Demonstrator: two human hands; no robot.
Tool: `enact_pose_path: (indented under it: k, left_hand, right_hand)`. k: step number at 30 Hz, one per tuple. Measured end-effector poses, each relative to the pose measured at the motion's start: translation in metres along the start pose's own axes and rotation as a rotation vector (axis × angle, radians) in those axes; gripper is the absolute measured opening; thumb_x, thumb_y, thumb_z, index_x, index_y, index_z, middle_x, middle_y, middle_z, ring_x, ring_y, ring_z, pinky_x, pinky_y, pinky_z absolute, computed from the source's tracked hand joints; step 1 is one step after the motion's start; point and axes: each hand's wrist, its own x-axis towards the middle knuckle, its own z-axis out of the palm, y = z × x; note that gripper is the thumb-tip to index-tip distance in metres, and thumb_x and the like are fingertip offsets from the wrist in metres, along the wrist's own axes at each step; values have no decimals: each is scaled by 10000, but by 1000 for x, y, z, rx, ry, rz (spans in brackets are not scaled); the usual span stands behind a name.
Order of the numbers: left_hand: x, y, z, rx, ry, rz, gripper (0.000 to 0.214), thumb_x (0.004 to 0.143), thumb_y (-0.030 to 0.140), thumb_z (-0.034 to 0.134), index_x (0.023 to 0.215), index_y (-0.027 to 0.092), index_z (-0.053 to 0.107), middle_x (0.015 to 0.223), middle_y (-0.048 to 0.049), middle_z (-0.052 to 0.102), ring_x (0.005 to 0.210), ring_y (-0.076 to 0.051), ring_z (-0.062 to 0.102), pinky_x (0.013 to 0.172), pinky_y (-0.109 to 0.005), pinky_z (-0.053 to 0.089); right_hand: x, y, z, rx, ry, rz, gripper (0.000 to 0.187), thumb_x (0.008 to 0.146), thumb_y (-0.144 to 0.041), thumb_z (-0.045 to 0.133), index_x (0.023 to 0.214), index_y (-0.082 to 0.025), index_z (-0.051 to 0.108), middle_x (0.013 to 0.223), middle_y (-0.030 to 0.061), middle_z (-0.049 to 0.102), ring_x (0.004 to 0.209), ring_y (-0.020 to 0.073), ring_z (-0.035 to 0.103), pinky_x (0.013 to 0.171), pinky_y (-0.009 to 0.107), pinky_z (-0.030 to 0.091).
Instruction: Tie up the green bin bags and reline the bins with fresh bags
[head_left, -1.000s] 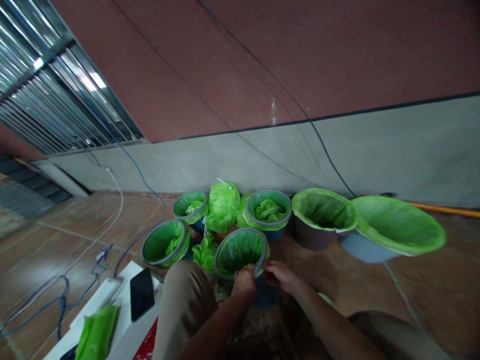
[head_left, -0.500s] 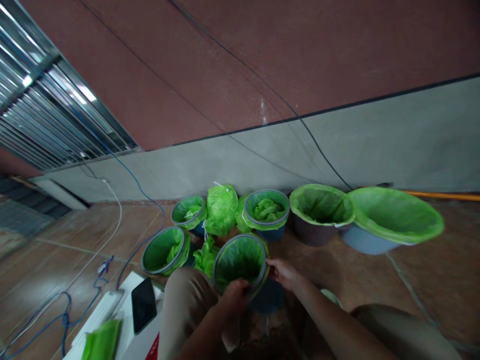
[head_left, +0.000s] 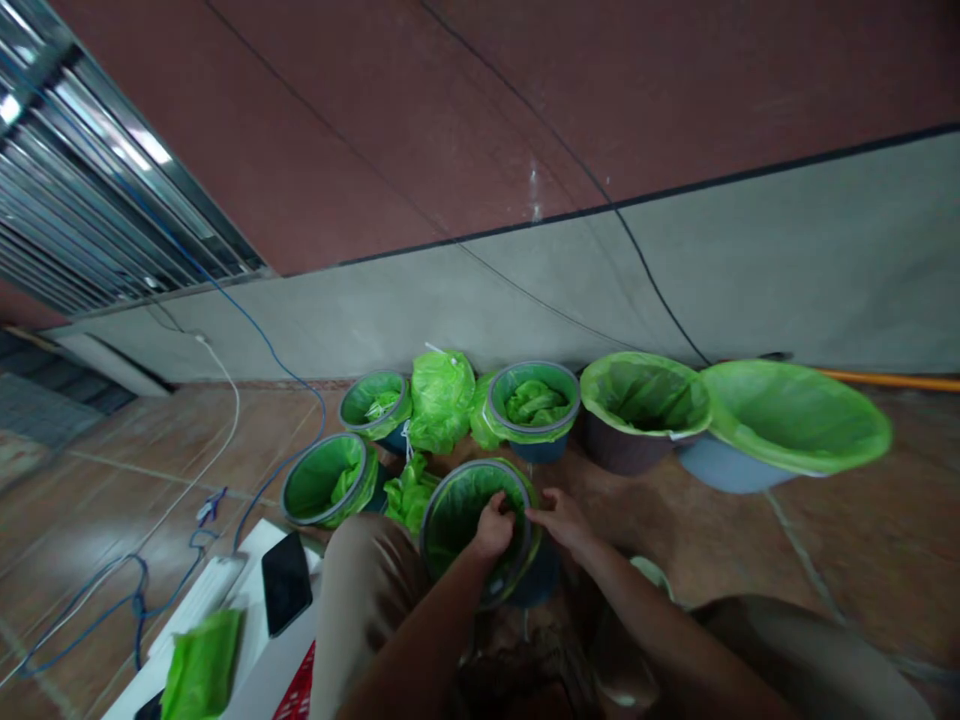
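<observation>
- Tiled floor (head_left: 825, 560) runs to a grey wall (head_left: 750, 270), and lined bins (head_left: 534, 405) stand bunched along that far edge, a tied bag (head_left: 441, 398) between two of them.
- Nearest me, just in front of my knees, stands the bin (head_left: 525, 585) I am working on, with its green liner (head_left: 457, 510) folded over the rim.
- My left hand (head_left: 495, 525) is down inside the mouth with the fingers curled against the liner. Whether they pinch the film I cannot tell.
- My right hand (head_left: 561, 520) lies at the rim's right side, fingers stretched out with the tips touching the edge, not closed round it.
- The liner looks thin, soft and slippery. I judge it weighs almost nothing, crumples at a touch and would tear if dragged hard over the rim.
- The bin looks like light, stiff plastic. Its rim seems the firm place to hold, with the film best taken in a gathered fold there.
- Two wider tubs (head_left: 795, 415) sit toward the right along the wall.
- Off to my left lie a phone (head_left: 285, 595) and loose cables (head_left: 135, 600).
</observation>
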Motion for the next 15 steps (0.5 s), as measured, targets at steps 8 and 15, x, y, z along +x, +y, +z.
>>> enact_pose_path:
  k: [8, 15]
  left_hand:
    - [15, 10, 26, 83, -63, 80, 250, 764, 131, 590, 985, 113, 706, 818, -58, 721, 795, -185, 660, 754, -286, 526]
    - [7, 8, 34, 142, -84, 95, 200, 748, 110, 579, 901, 121, 707, 864, -78, 733, 895, -225, 668, 814, -308, 507]
  right_hand:
    - [3, -23, -2, -562, 12, -132, 117, 730, -218, 662, 839, -179, 643, 909, 123, 710, 950, 277, 666, 829, 333, 466]
    - [-5, -33, -5, -775, 3, -118, 181, 773, -245, 634, 913, -147, 693, 992, 202, 711, 998, 312, 664, 849, 385, 477]
